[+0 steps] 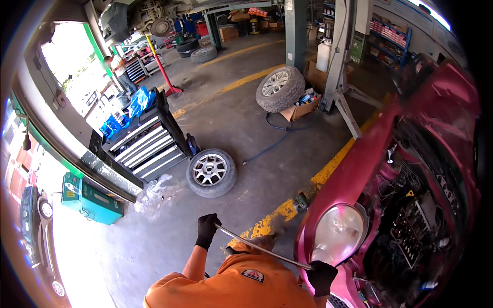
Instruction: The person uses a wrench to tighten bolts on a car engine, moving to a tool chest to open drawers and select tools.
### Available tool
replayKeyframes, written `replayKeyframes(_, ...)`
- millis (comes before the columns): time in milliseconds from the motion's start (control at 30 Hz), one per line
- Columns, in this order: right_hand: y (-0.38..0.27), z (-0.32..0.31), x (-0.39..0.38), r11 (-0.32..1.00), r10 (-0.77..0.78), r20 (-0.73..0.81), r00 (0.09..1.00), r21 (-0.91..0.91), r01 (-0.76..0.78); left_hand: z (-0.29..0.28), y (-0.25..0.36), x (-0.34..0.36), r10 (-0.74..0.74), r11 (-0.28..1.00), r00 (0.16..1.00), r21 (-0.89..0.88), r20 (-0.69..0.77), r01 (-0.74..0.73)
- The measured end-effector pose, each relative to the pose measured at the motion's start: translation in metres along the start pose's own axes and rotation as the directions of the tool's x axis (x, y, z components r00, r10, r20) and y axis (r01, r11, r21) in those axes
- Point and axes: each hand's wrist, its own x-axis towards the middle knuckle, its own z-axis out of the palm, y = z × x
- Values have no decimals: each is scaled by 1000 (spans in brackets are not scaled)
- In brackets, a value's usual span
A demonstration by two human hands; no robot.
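Observation:
My left hand (pixel 207 226), in a black glove, is closed round the upper left end of a long metal bar (pixel 262 246). My right hand (pixel 322 277), also gloved, grips the bar's lower right end beside the pink car's front. The bar runs diagonally across my orange-shirted body. Right of me, the pink car (pixel 331 185) shows a round headlight (pixel 336 233) and an exposed engine bay (pixel 411 226).
A wheel (pixel 210 190) lies on the floor ahead, beside a tool chest (pixel 146 146). A teal machine (pixel 92 200) stands left. A tire (pixel 295 84), cardboard box (pixel 305 108), hose (pixel 267 151) and lift post (pixel 336 61) are farther forward. A person (pixel 123 72) stands near the doorway.

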Motion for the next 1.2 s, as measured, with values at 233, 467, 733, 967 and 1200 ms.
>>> replayKeyframes(233, 17, -8, -21, 986, 164, -132, 978, 29, -162, 62, 48, 37, -38, 972, 989, -223, 141, 69)
replayKeyframes(467, 55, -35, -65, 966, 257, -203, 945, 51, -252, 148, 91, 50, 605, 750, 708, 38, 364, -661)
replayKeyframes(733, 34, -55, -122, 599, 788, -153, 596, 412, -686, 359, 293, 15, 632, 771, 339, -609, 697, -187)
replayKeyframes(967, 10, -95, -83, 186, 968, -251, 19, 664, -724, 626, 360, -117, 565, 821, -256, -503, 785, 269)
replayKeyframes(1200, 70, -127, -26, -29, 915, -327, -238, 534, -845, 790, 383, -260, 510, 853, -586, -282, 630, 439)
